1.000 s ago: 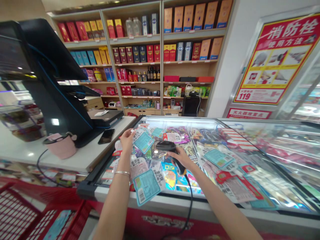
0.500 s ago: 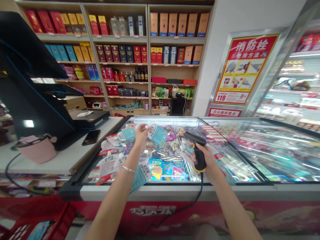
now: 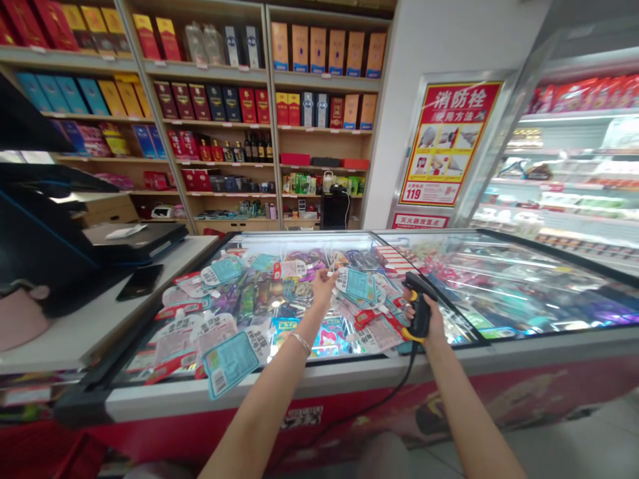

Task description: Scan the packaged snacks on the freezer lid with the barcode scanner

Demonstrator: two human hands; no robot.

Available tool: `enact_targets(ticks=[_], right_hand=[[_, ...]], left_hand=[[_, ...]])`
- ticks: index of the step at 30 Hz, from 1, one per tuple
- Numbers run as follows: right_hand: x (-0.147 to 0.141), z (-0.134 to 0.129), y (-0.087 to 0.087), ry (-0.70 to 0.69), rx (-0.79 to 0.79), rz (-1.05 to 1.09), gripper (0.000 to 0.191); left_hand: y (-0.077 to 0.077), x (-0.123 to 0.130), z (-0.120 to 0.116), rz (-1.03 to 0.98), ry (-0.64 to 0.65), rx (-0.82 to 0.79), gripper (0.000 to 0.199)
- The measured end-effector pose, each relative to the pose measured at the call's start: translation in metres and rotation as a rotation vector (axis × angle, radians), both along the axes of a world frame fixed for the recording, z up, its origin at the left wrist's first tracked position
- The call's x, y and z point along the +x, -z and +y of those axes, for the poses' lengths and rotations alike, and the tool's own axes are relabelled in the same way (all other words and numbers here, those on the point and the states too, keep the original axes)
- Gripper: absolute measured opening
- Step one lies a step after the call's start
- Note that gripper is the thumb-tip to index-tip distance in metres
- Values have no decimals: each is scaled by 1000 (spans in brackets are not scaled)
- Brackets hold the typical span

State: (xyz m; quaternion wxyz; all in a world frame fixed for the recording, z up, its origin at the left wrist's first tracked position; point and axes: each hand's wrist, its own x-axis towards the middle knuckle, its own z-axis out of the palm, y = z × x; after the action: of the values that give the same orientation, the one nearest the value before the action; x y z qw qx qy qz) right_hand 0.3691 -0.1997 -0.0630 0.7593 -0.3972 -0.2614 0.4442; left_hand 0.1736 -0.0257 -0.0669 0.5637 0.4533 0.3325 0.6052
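My left hand (image 3: 324,287) pinches the edge of a light-blue and white flat packet (image 3: 358,285), held over a spread of similar packets on the freezer's glass top. My right hand (image 3: 433,320) is wrapped round a black and yellow barcode scanner (image 3: 420,307), whose cord hangs down the freezer front. Beside the scanner lies a red and white packet (image 3: 382,329). More packets lie on the left part of the glass, among them a blue one (image 3: 230,362) overhanging the front edge and a pinkish-white one (image 3: 174,339).
The chest freezer (image 3: 200,399) stretches across in front of me. To the left, a counter (image 3: 187,266) bears a phone (image 3: 141,282), a pink container (image 3: 20,318) and a dark checkout machine (image 3: 44,246). A red basket (image 3: 50,452) is low at left. Shelves of boxes stand behind.
The view has turned to the right. My left hand has carried the blue packet over to the packets near the scanner. The scanner stays in my right hand, now tilted differently.
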Motion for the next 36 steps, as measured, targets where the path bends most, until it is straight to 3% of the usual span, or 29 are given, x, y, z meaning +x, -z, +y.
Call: enact_targets(ticks=[4,8,11,22,27,31,36], right_hand=[[4,3,4,41,6,33,25],[9,6,10,25,10,146,22],[11,7,12,-14,-29,219,22],[7,6,11,-8,-67,241,22],[1,4,0,-4,-53,228,21],[-14,5,-23,18,45,154,21],[-60,24,-57,-121,81,88,25]], left_hand=[[15,-5,1,547,-103,312,20],[19,-4,-6,798,-28,556,25],[22,1,-11,869,34,561,33],[23,3,-10,1013,39,508,37],[7,-5,0,1042,141,517,34],[-24,-55,30,948,59,578,33],[-54,-172,75,823,-172,516,24]])
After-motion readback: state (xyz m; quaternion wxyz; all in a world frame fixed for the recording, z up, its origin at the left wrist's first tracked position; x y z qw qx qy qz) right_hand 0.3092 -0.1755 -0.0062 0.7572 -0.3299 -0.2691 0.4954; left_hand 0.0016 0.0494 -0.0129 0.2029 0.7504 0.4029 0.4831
